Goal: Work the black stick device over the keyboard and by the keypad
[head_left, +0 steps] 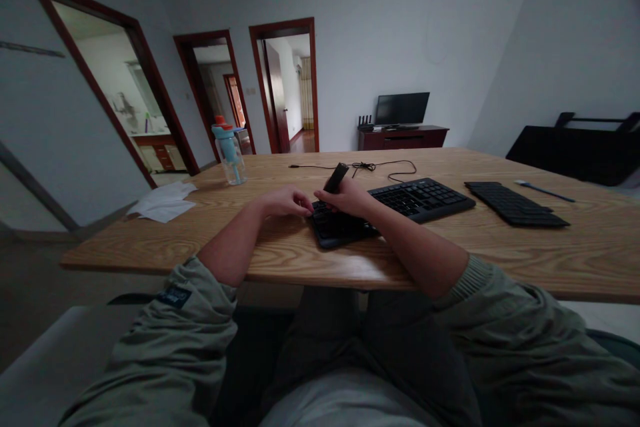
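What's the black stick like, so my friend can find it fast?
Start at the wooden table, then the black keyboard on it. Above that, the right hand grips the stick: black too, but tilted up while the keyboard lies flat.

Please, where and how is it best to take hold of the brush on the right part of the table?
Probably pinch the middle of its slim blue handle from above, coming from the right. The brush lies flat, its pale bristles at the left end, and the dark block of keys borders its left.
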Available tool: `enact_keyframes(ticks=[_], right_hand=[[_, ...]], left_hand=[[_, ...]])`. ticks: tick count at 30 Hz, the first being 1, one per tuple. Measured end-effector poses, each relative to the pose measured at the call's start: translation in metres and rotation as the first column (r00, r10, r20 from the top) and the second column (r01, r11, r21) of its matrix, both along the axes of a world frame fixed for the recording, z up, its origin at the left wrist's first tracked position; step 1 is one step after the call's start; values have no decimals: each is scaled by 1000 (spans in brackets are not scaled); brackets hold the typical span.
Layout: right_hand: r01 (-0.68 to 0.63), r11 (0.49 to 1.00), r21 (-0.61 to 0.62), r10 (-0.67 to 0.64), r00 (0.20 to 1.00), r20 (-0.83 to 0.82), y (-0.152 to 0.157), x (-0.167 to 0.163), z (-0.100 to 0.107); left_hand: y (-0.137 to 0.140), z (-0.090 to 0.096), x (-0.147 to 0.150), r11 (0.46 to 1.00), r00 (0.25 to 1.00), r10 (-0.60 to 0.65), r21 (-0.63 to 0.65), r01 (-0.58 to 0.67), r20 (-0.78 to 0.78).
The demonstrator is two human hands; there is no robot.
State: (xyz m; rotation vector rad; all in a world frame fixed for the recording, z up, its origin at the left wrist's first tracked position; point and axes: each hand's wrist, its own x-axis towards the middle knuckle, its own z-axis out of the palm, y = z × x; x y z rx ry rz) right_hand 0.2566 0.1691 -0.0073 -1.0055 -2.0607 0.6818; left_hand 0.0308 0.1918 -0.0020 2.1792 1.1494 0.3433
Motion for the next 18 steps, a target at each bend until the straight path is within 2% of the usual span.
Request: enact_keyframes(ticks=[6, 14, 18], right_hand=[[-22, 992, 124, 15, 998, 58, 0, 1, 0], [34, 999, 31, -35, 999, 10, 2, -1, -3], [-3, 1000, 22, 3, 1000, 19, 2, 0, -2]], left_hand=[[-2, 0, 1, 1000, 1000, -14, -21, 14, 2], [-3, 0, 2, 1000, 999, -23, -21, 24, 39], [-1, 0, 2, 999, 999, -37, -32, 38, 17]])
